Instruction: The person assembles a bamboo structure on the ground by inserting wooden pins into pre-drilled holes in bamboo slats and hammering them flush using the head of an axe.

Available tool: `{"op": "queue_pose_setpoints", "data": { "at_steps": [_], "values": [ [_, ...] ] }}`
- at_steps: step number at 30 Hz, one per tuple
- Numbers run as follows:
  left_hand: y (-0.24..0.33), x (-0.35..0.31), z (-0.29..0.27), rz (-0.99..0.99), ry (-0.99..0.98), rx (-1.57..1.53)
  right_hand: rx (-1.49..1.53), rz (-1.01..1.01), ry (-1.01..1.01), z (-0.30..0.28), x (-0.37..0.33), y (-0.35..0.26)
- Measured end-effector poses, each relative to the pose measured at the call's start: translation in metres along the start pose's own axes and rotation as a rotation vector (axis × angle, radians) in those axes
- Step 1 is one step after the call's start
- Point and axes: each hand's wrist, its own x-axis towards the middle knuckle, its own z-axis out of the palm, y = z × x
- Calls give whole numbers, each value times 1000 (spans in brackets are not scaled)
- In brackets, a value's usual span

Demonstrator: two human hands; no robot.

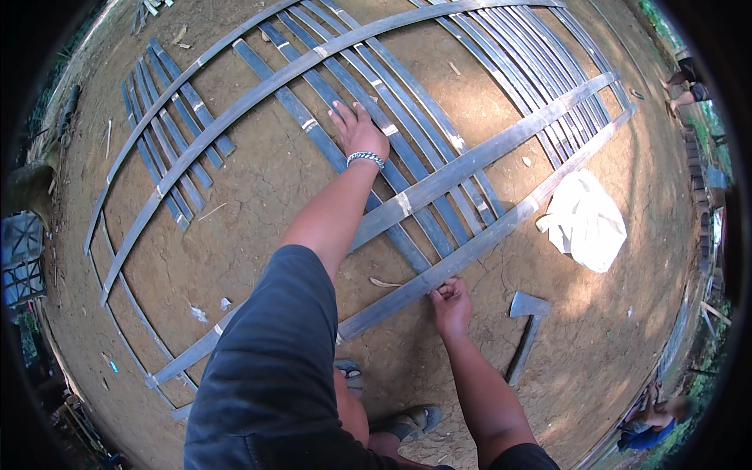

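A lattice of long, dark split-bamboo strips (298,66) and narrower crossing slats (427,113), with pale bands on them, lies on the ground. My left hand (360,129), with a chain bracelet at the wrist, rests on the crossing slats with its fingers stretched out. At the nearest long strip (470,252), the fingers of my right hand (452,307) are pressed together against its near edge. What they pinch, if anything, is hidden. To the right of that hand, a hatchet (523,345) with a dark handle lies on the bare soil.
A crumpled white sack (585,223) lies by the lattice's right part. My sandaled feet (411,423) stand at the near side. Another person (654,427) sits at the lower right edge, and someone's legs (689,94) show at the upper right. A dark crate (22,254) is at far left.
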Motion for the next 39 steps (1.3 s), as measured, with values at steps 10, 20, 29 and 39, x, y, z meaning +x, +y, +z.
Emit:
{"op": "queue_pose_setpoints", "data": {
  "at_steps": [10, 20, 29, 39],
  "values": [
    [3, 4, 6, 17, -31, 37, 50, 9, -26, -2, -1, -8],
    [-6, 10, -2, 95, -82, 33, -1, 36, -37, 1, 0, -6],
    [-98, -17, -60, 107, 30, 185, -23, 12, -20, 0, -4, -15],
    [-90, -9, -48, 89, -91, 174, 17, -6, 34, 5, -4, 0]
  ]
}}
